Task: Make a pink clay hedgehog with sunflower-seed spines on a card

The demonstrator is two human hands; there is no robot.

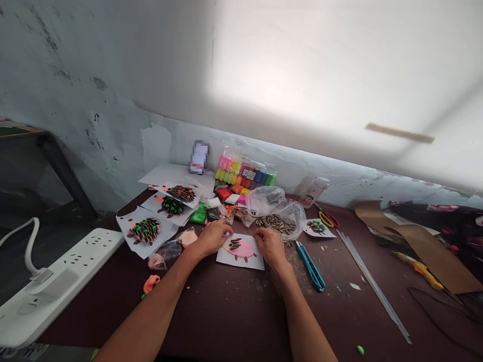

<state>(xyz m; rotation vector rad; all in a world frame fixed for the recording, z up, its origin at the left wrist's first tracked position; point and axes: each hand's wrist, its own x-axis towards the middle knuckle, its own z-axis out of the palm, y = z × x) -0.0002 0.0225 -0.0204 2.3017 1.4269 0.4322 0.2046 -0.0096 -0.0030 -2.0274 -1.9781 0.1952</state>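
A white card [242, 264] lies on the table between my hands, bearing a pink clay hedgehog body [247, 249] with brown feet. Several striped sunflower seeds [235, 244] are set in its left part. My left hand [213, 237] is closed at the card's upper left, curled fingers gripping its edge. At the upper right, my right hand [270, 246] is closed, thumb and fingertips drawn together beside the card; whatever they may pinch is hidden. Just behind it, a clear plastic bag [298, 213] holds a heap of sunflower seeds [277, 223].
Several seed-covered hedgehog cards [145, 231] lie left. Clay packs [247, 176] and a phone [199, 157] stand against the wall. A blue utility knife [311, 267], scissors [329, 218], glue sticks [373, 284] and a glue gun [422, 271] lie right. A power strip [75, 271] edges the left.
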